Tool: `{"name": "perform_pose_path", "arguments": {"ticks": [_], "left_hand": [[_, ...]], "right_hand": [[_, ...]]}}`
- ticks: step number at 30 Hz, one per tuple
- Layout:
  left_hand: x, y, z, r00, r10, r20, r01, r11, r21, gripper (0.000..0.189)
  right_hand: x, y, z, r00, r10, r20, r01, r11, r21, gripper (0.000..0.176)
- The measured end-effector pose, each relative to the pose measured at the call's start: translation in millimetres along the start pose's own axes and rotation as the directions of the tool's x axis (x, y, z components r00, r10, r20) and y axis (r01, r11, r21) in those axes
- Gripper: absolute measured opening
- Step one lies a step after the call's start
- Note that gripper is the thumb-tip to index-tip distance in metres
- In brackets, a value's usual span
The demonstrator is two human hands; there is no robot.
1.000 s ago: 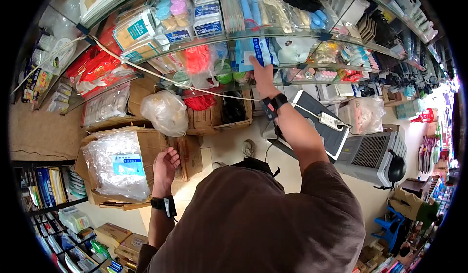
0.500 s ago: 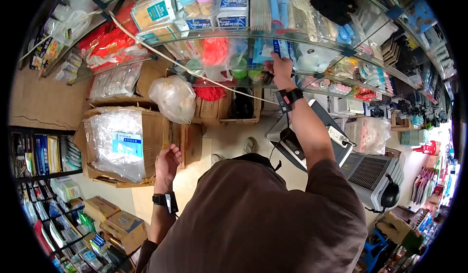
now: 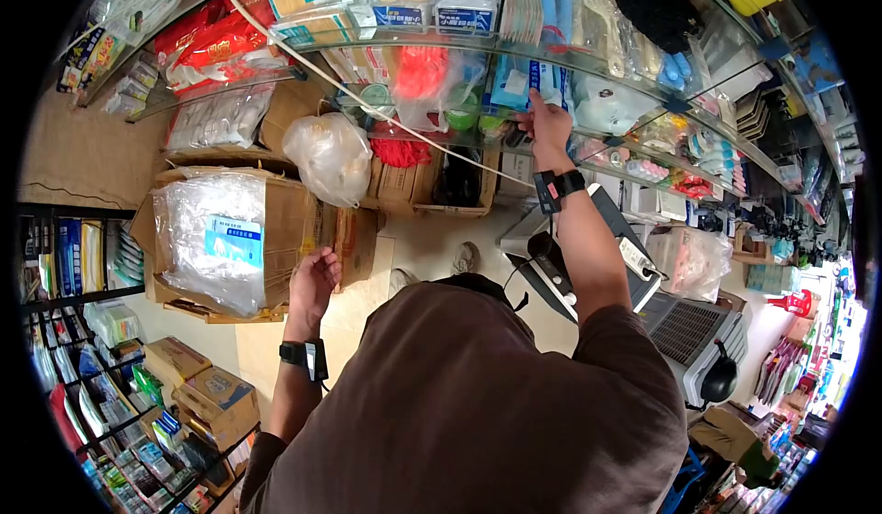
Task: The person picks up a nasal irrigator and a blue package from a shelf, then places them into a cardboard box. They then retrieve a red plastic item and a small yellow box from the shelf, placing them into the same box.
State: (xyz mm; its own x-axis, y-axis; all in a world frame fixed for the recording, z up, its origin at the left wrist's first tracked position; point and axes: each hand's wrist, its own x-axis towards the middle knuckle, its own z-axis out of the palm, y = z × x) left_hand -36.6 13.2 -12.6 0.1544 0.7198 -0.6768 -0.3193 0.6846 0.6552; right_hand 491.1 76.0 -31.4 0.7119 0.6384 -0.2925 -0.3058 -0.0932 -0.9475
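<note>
My right hand (image 3: 548, 121) reaches up to a glass shelf (image 3: 606, 137) and grips a blue-and-white packet (image 3: 524, 82) standing on it. A black band sits on that wrist. My left hand (image 3: 312, 280) hangs low with its fingers loosely apart, holding nothing, beside the flap of a large cardboard box (image 3: 294, 229). The box is filled with clear plastic bags and a blue-labelled pack (image 3: 231, 237).
Glass shelves hold packed goods above. A full clear bag (image 3: 329, 156), smaller cartons (image 3: 404, 183) and a white cord (image 3: 367, 105) lie below them. A grey fan heater (image 3: 694, 335) and a black-and-white device (image 3: 570, 266) stand at right. Stocked racks (image 3: 83, 284) are at left.
My right hand stays on the blue packet at the shelf. The view has shifted, so the shelves sit higher and the box closer to my left hand.
</note>
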Motion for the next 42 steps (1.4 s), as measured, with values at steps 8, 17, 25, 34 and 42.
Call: {"name": "perform_pose_path", "arguments": {"ticks": [8, 17, 25, 34, 42], "left_hand": [[0.9, 0.1, -12.4, 1.0, -0.006, 0.026, 0.006, 1.0, -0.025, 0.025], [-7.6, 11.4, -22.8, 0.997, 0.024, -0.07, -0.027, 0.999, -0.034, 0.022], [-13.5, 17.9, -58.5, 0.985, 0.069, -0.155, -0.078, 0.996, -0.052, 0.021], [-14.0, 42.5, -108.3, 0.961, 0.166, -0.222, -0.18, 0.983, -0.041, 0.017], [59.4, 111.2, -227.7, 0.828, 0.249, -0.502, -0.304, 0.952, -0.028, 0.031]], "right_hand": [[23.4, 17.7, -23.4, 0.997, -0.083, 0.004, 0.083, 0.992, -0.092, 0.047], [26.5, 11.7, -24.7, 0.993, -0.108, 0.038, 0.112, 0.985, -0.13, 0.047], [20.9, 26.9, -31.0, 0.994, -0.111, 0.026, 0.114, 0.974, -0.198, 0.049], [-13.3, 21.0, -32.1, 0.996, -0.089, 0.03, 0.092, 0.98, -0.174, 0.049], [-102.0, 117.8, -57.4, 0.975, 0.184, 0.121, -0.176, 0.982, -0.073, 0.02]]}}
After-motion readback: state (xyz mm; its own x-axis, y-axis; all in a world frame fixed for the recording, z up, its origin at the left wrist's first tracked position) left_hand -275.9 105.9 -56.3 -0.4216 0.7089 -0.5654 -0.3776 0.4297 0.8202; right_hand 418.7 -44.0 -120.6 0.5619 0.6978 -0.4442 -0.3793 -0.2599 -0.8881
